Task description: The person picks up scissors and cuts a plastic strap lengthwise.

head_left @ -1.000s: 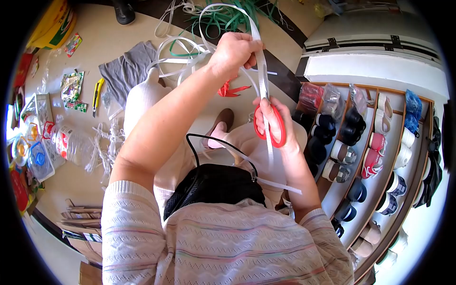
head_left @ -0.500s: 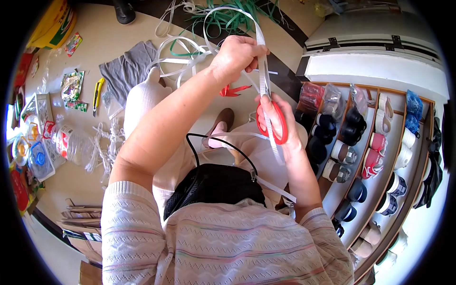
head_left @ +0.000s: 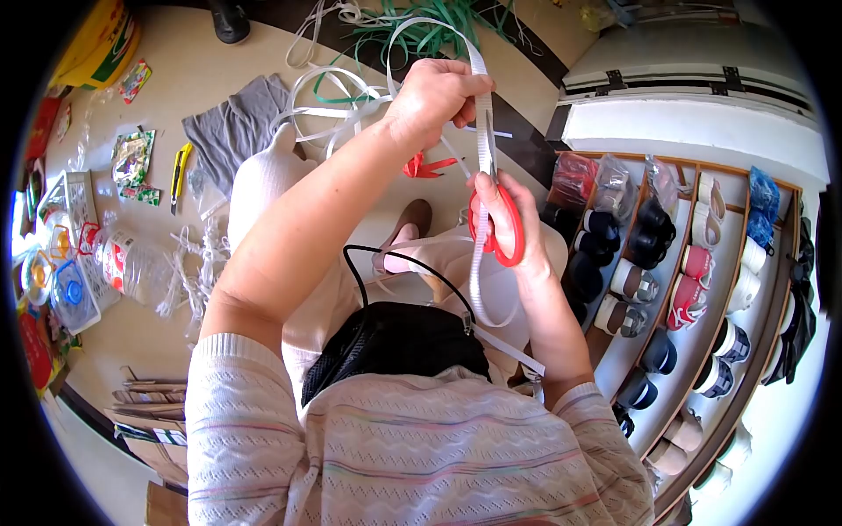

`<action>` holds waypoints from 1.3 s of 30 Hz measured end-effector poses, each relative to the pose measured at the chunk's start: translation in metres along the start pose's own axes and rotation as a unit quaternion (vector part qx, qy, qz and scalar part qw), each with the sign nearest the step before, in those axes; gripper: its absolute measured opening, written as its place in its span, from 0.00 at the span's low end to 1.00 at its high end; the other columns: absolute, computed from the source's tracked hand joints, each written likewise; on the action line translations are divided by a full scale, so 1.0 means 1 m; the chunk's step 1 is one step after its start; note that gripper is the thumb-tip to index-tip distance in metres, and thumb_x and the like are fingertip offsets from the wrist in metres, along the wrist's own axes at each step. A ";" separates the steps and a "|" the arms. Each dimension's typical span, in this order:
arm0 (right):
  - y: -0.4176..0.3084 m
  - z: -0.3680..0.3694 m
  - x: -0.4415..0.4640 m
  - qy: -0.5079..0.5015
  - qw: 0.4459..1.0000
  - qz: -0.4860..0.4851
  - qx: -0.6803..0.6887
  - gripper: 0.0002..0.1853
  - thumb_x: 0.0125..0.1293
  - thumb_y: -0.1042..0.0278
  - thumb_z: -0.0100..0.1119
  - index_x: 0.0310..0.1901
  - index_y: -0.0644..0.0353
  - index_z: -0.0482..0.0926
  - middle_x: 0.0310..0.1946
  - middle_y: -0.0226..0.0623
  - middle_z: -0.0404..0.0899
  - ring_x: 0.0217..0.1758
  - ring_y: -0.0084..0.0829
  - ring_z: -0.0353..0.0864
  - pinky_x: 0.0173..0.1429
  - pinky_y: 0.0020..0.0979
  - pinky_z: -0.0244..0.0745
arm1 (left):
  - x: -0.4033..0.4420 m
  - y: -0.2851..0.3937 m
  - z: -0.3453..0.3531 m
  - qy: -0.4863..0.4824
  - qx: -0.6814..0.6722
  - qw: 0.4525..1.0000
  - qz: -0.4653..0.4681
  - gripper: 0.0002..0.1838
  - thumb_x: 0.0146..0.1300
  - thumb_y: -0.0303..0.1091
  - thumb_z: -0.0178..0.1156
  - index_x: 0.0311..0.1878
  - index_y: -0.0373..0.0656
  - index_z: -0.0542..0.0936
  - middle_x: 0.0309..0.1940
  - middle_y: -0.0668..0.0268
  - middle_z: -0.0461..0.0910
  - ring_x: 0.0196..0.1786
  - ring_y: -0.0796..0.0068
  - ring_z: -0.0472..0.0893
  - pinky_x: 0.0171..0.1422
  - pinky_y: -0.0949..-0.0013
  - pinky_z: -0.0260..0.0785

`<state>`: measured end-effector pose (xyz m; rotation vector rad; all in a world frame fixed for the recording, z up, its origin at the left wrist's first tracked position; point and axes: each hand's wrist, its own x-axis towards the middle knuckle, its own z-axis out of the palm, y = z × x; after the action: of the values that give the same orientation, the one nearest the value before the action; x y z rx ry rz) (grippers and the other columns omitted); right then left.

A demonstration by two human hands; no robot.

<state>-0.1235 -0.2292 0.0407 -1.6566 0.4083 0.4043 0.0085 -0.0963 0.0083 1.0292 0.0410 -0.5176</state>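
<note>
My left hand (head_left: 438, 98) pinches a white plastic strap (head_left: 484, 131) between thumb and fingers. From there the strap loops up and over to the left, and its other part runs down to my right hand (head_left: 509, 223). That hand grips red-handled scissors (head_left: 517, 230), blades pointing up beside the strap, with my thumb pressing on the strap. Below my right hand the strap curls over my lap. A black bag (head_left: 395, 346) with a thin black loop handle lies at my waist.
White and green straps (head_left: 421, 39) lie tangled on the floor ahead. At the left are a grey cloth (head_left: 235, 127), a yellow cutter (head_left: 181, 175) and plastic bottles (head_left: 132, 263). A shoe rack (head_left: 614, 351) stands at the right. Red scraps (head_left: 428, 165) lie beyond my lap.
The strap's lower part has swung left and now curls over my lap. Both hands have shifted slightly, still holding the strap and scissors.
</note>
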 end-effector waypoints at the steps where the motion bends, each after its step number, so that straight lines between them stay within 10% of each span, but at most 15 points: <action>1: -0.002 0.003 -0.001 0.002 1.000 -0.002 -0.001 0.19 0.65 0.52 0.56 0.37 0.64 0.72 0.14 0.24 0.64 0.12 0.15 0.60 0.17 0.19 0.55 | -0.001 0.001 -0.001 -0.001 0.002 1.000 -0.002 0.09 0.52 0.31 0.62 0.24 0.34 0.77 0.13 0.64 0.71 0.14 0.78 0.67 0.20 0.73 0.59; 27: 0.001 0.001 0.008 0.022 0.998 -0.037 -0.038 0.20 0.62 0.49 0.59 0.30 0.61 0.70 0.16 0.23 0.65 0.12 0.14 0.61 0.15 0.19 0.54 | -0.002 -0.002 -0.003 -0.015 -0.045 0.999 -0.004 0.07 0.54 0.30 0.63 0.27 0.36 0.79 0.15 0.69 0.72 0.16 0.80 0.69 0.21 0.75 0.59; 29: 0.001 0.003 0.007 0.018 0.999 -0.028 -0.028 0.20 0.64 0.51 0.57 0.36 0.63 0.73 0.14 0.25 0.65 0.12 0.17 0.62 0.16 0.20 0.54 | 0.010 -0.023 -0.011 -0.044 0.177 0.928 0.324 0.06 0.54 0.29 0.62 0.26 0.37 0.78 0.16 0.68 0.73 0.17 0.80 0.70 0.21 0.76 0.59; 32: 0.006 0.006 0.003 0.006 0.998 -0.059 -0.006 0.16 0.63 0.54 0.59 0.30 0.60 0.71 0.15 0.22 0.65 0.12 0.14 0.61 0.15 0.19 0.54 | 0.006 0.003 -0.009 0.007 -0.064 0.998 -0.014 0.05 0.55 0.28 0.62 0.27 0.37 0.78 0.17 0.68 0.74 0.17 0.81 0.71 0.21 0.77 0.60; 39: -0.003 0.008 0.003 0.028 0.999 -0.041 0.007 0.15 0.63 0.55 0.60 0.30 0.59 0.71 0.15 0.19 0.63 0.14 0.13 0.60 0.14 0.19 0.53 | 0.001 0.003 -0.006 -0.004 -0.039 0.999 0.004 0.08 0.57 0.31 0.63 0.27 0.38 0.78 0.18 0.69 0.75 0.17 0.83 0.71 0.21 0.78 0.61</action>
<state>-0.1199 -0.2209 0.0409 -1.6681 0.3815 0.2946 0.0118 -0.0904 0.0071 0.9499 0.0493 -0.5097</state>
